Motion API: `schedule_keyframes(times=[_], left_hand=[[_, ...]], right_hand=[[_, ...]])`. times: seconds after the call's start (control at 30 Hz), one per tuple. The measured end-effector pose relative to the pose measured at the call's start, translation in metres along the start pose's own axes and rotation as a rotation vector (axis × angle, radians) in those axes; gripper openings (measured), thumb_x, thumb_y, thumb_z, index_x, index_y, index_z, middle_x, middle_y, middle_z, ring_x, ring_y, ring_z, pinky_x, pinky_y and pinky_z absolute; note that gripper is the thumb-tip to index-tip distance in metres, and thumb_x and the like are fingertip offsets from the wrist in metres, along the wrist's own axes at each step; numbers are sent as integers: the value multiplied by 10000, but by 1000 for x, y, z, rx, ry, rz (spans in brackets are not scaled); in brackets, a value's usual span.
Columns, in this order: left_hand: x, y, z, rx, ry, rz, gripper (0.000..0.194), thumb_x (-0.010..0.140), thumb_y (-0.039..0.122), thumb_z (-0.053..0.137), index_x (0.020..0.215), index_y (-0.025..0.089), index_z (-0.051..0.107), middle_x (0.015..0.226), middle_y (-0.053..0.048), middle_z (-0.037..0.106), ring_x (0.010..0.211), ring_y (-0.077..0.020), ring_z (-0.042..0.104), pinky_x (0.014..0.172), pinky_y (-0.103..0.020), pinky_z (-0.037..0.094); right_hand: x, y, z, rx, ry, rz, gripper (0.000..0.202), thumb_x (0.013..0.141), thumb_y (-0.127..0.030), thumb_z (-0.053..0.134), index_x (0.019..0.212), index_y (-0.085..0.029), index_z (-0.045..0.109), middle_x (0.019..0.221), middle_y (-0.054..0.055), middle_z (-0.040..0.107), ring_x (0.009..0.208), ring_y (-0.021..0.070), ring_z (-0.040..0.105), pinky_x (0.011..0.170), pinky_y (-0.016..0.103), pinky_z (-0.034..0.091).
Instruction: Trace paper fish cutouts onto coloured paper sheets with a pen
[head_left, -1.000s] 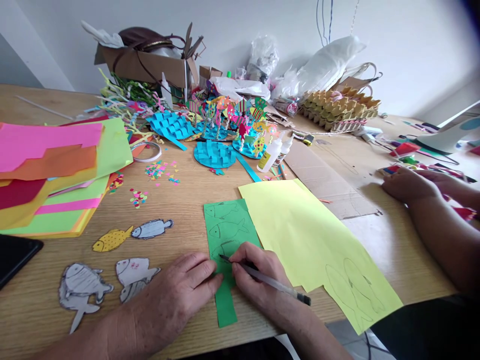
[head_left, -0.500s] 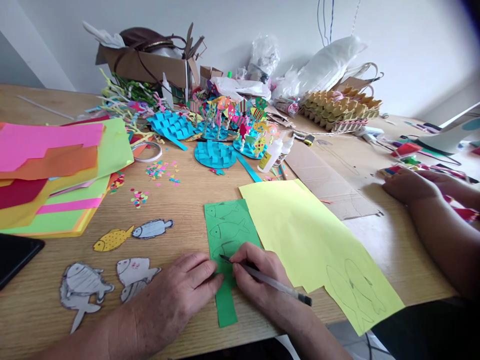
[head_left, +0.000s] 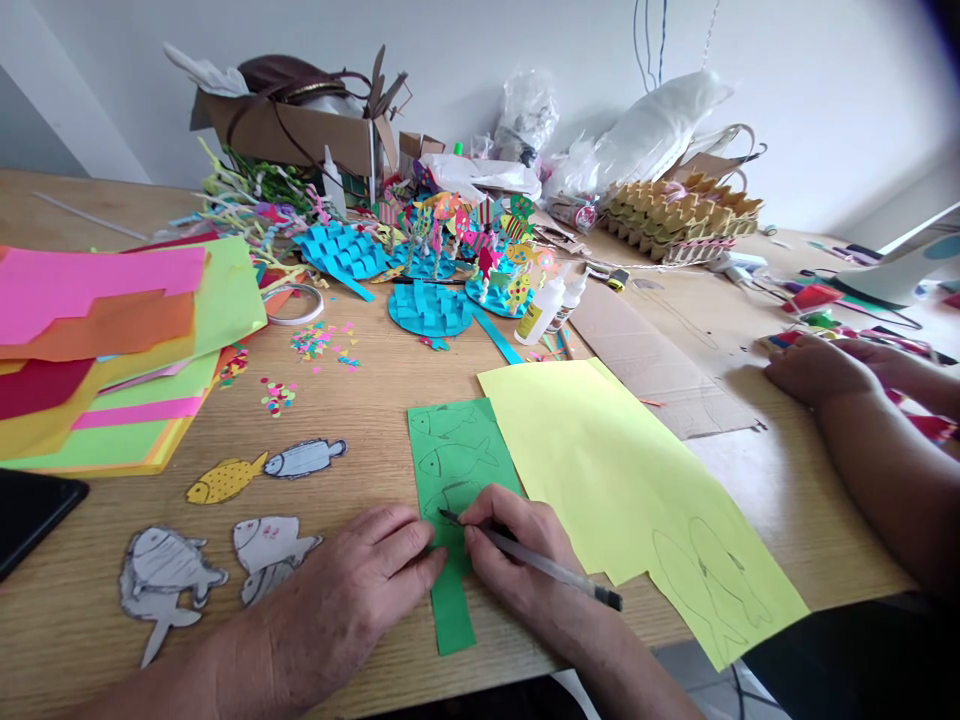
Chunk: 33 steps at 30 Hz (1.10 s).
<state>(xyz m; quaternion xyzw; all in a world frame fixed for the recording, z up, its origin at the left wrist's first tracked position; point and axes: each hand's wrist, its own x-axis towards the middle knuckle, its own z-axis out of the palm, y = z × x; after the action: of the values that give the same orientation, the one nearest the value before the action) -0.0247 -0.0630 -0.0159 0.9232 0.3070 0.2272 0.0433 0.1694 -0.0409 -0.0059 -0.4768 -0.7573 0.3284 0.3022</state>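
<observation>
My right hand [head_left: 517, 555] grips a pen [head_left: 551, 566], its dark tip touching a strip of green paper [head_left: 456, 590]. Fish outlines are drawn on that paper, the lowest partly covered by my fingers. Across the lower left edge of the strip lies my left hand [head_left: 367, 575], fingers stretched out and resting flat on it. To the left are a yellow cutout fish [head_left: 223, 480], a grey-blue cutout fish [head_left: 306, 458] and several pale ones [head_left: 166, 560]. Yellow paper [head_left: 600, 460] with two pencilled fish outlines touches the green strip's right side.
Coloured sheets [head_left: 120, 330] are stacked at left, near a black flat object [head_left: 37, 515]. Behind stand blue woven paper bases [head_left: 431, 312] with small fish, glue bottles [head_left: 541, 312] and egg trays [head_left: 682, 215]. Another person's hand [head_left: 821, 372] works at right, beside cardboard [head_left: 652, 365].
</observation>
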Motion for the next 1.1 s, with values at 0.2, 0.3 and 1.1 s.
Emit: schedule_keyframes(times=[0.2,0.3,1.1], left_hand=[[-1,0,0,-14,-45,-7,387,986,118,232,1056,118,613,975,-89,599,957,-220,519,825,-354,516],[-1,0,1,-14,-46,-10,346,973,98,276,1073,126,606,988,-83,598,963,-217,519,833,-351,512],[-2,0,1,-33,-24,5,404,995,142,207,1074,98,601,971,-88,588,955,-220,509,828,-352,517]], right_hand=[[1,0,0,2,-1,6,128,738,-119,467,663,-205,526,518,-61,490,465,91,466,460,188,352],[1,-1,-1,0,-2,13,130,736,-122,464,656,-207,522,503,-64,480,467,95,473,462,189,357],[1,0,0,5,0,17,126,739,-127,462,660,-205,522,514,-60,484,458,90,446,455,188,343]])
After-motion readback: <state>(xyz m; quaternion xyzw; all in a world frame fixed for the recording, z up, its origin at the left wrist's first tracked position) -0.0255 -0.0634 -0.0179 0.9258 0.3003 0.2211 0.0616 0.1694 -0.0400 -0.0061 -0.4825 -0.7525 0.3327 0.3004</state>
